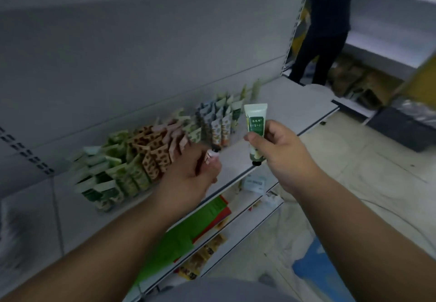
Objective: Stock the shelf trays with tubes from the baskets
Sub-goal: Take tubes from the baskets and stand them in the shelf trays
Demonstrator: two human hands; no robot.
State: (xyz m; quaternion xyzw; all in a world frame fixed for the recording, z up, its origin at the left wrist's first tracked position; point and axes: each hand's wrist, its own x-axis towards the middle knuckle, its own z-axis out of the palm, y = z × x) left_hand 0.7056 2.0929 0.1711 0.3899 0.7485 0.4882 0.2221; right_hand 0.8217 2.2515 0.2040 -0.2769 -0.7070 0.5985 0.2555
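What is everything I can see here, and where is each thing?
Held tube: one, white and green with a black cap, upright in the right hand, in front of the shelf.
Shelved tubes: many, too blurred to count, in green, orange, pink and grey-blue, in rows on the left half of the shelf.
Shelf: one, grey-white, its right part bare.
Packets: several, green, red and yellow, on lower shelves.
Other person: one, in dark clothes, standing at the far shelves, upper right.
Blue thing: one, on the floor, lower right; too blurred to name.
Left hand: at the shelved tubes, blurred, a small tube seemingly in its fingers.
Right hand: grips the held tube.
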